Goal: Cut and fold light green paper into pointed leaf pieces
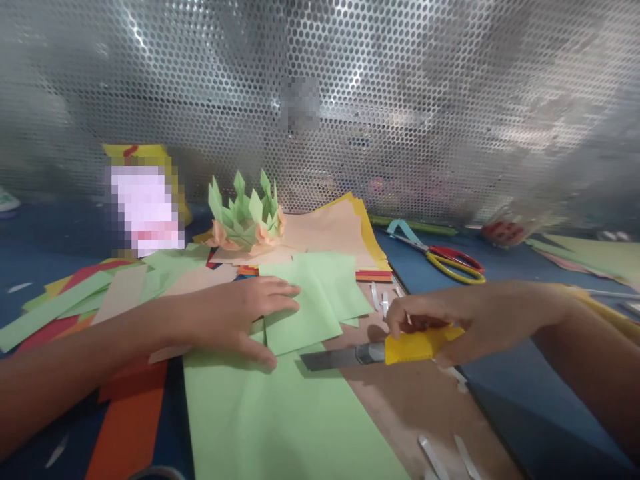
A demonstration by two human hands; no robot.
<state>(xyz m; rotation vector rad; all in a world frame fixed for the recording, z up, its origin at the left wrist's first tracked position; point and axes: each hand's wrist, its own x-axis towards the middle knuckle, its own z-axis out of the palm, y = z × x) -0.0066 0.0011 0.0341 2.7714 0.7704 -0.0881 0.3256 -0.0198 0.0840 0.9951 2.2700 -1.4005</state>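
My left hand [235,313] lies flat with fingers stretched out, pressing on a small light green paper square [300,320] that rests on a larger green sheet [280,420]. My right hand [450,320] is closed around a yellow utility knife [415,343]. Its extended blade [335,359] points left and lies at the lower edge of the small green square, over the brown cardboard [415,400].
A green and peach folded paper crown [245,220] stands behind, beside a stack of peach and yellow sheets [340,233]. Scissors with red and yellow handles [440,257] lie at the right. Coloured paper strips [75,300] are scattered left. A perforated metal wall [350,100] closes the back.
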